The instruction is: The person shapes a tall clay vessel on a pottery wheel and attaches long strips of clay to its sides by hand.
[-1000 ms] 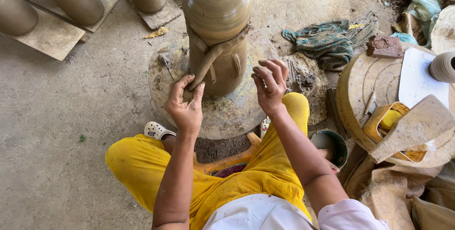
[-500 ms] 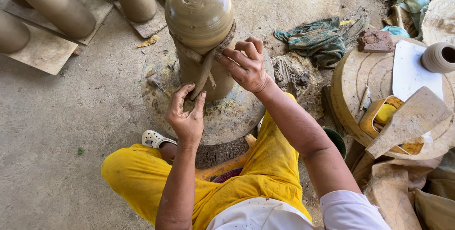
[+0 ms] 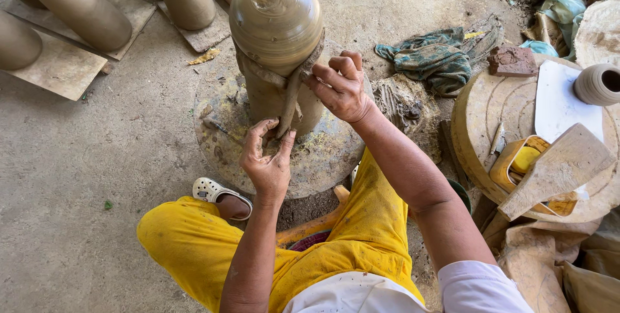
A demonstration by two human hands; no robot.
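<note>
Tall clay pot (image 3: 276, 22) stood on the round clay-smeared wheel (image 3: 323, 151), centre of the scene, domed top toward the camera. A clay strip (image 3: 292, 90) ran from the pot's shoulder down its near side.

Right hand (image 3: 341, 87) was at the pot's right shoulder, fingers curled narrow and pressing the upper end of the strip against the wall. Left hand (image 3: 266, 158) sat lower and nearer, fingertips pinched on the strip's bottom end, just above the wheel surface.

Person sat close behind the wheel in yellow trousers (image 3: 349, 248), one white sandal (image 3: 216, 193) on the floor to the left.

Far left: several clay cylinders (image 3: 81, 6) on flat boards (image 3: 61, 68). Right of the wheel: green rag (image 3: 439, 61) on the floor, then a second round board (image 3: 478, 132) carrying a brick piece (image 3: 511, 61), a small clay pot (image 3: 597, 84), a yellow tub (image 3: 516, 161) and a wooden paddle (image 3: 555, 171).
</note>
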